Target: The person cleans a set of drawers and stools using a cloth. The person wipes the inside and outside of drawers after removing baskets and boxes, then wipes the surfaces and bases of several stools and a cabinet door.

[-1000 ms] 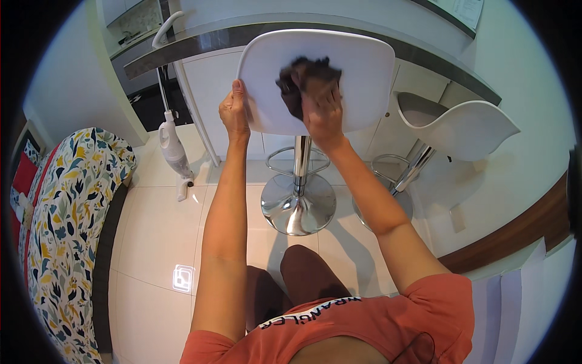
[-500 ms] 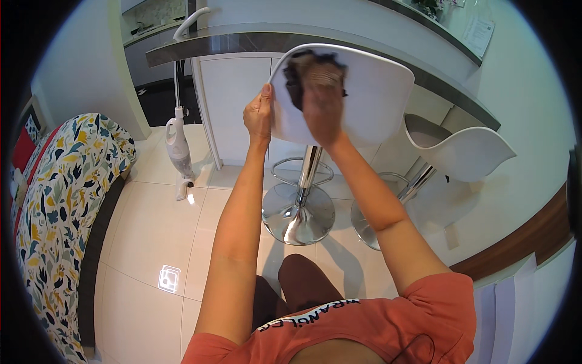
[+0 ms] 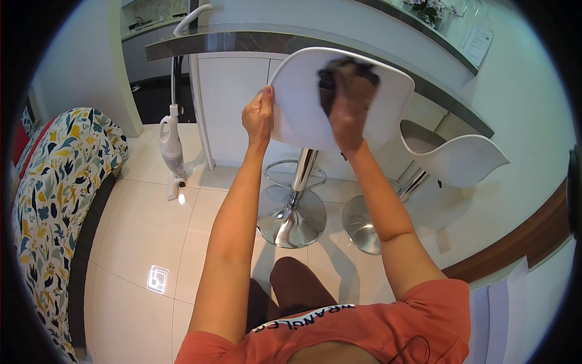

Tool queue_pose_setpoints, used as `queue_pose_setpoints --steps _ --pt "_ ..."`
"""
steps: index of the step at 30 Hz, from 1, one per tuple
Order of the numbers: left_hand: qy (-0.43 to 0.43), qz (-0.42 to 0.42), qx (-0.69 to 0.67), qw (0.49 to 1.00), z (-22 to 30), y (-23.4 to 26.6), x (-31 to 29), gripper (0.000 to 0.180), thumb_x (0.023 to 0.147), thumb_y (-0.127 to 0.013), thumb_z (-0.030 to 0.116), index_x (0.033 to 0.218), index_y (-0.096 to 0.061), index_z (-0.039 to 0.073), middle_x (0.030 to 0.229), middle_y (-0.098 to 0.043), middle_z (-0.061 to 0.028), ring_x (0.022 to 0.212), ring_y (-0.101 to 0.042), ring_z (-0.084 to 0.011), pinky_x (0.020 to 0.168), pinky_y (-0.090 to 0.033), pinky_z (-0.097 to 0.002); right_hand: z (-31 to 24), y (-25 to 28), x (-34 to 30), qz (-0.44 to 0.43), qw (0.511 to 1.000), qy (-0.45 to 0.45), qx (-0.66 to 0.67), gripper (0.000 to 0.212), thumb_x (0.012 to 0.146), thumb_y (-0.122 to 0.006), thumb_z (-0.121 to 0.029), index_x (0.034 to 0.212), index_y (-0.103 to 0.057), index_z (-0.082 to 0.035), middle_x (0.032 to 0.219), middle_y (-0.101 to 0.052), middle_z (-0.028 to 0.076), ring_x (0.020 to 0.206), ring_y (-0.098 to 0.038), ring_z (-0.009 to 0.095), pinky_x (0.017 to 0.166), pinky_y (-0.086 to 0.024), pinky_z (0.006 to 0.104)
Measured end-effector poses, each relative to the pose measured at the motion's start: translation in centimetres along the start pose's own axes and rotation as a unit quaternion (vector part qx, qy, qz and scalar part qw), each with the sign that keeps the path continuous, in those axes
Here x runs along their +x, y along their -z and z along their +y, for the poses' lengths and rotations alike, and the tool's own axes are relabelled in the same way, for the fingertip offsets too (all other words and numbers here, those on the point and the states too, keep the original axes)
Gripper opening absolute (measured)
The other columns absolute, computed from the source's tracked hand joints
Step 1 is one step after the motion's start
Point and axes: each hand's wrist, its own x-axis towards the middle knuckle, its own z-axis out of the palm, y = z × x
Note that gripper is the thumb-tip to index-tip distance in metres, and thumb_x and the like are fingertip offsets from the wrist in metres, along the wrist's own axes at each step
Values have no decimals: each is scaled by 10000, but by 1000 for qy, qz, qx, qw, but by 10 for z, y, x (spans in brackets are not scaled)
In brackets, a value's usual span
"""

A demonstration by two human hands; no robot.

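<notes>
A white bar stool with a chrome post and round base stands in front of me, the back of its seat shell facing me. My left hand is closed around the shell's left edge, thumb on the near side. Pressed against the shell right of its middle is a dark cloth, with my right hand on top of it. Motion blurs the right hand's fingers, and the cloth bunches out around them.
A second white stool stands to the right by the wall. Behind runs a counter with a dark edge. A white stick vacuum leans there at the left. A bed with a patterned cover fills the far left.
My right hand has moved the cloth rightward across the shell, from its upper left to right of the middle. My left hand keeps its hold on the edge. The view has shifted slightly.
</notes>
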Motion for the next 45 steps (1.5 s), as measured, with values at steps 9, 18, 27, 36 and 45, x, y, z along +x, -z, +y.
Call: queue_pose_setpoints --steps 9,18,27,36,45 --pt "26 -23 -27 999 -3 6 6 584 875 -468 552 645 -579 27 535 -416 15 587 -389 -102 545 -318 -261 13 -1 1 59 998 7 28 305 767 -538 17 1070 -581 10 1053 -588 173 1033 -550 349 938 -403 472" --pt "31 -104 -106 988 5 20 10 501 897 -483 476 871 -643 2 750 -533 4 701 -434 -102 626 -356 -234 -35 -10 2 -68 993 -16 -92 541 777 -573 -204 1303 -468 -137 1263 -470 115 1119 -434 355 991 -248 582" --pt "61 -141 -141 978 -4 20 17 468 892 -502 482 867 -626 31 866 -559 -3 803 -468 -108 759 -369 -246 -31 -19 -96 -98 984 149 -6 276 755 -628 -317 983 -651 -163 1002 -593 -34 1027 -507 206 978 -303 515" --pt "20 -99 -151 983 -17 17 17 442 908 -500 440 885 -613 13 844 -547 2 795 -454 -99 754 -349 -234 32 19 -131 99 957 -271 30 532 815 -333 -44 1345 -323 5 1424 -229 246 1302 -128 509 1058 -133 559" --pt "30 -81 -124 988 -3 4 5 454 937 -437 444 819 -580 29 741 -490 21 708 -415 -73 670 -326 -204 25 -9 -123 332 684 -628 166 376 928 -261 -103 1238 -379 74 1290 -409 263 1188 -424 309 977 -328 363"
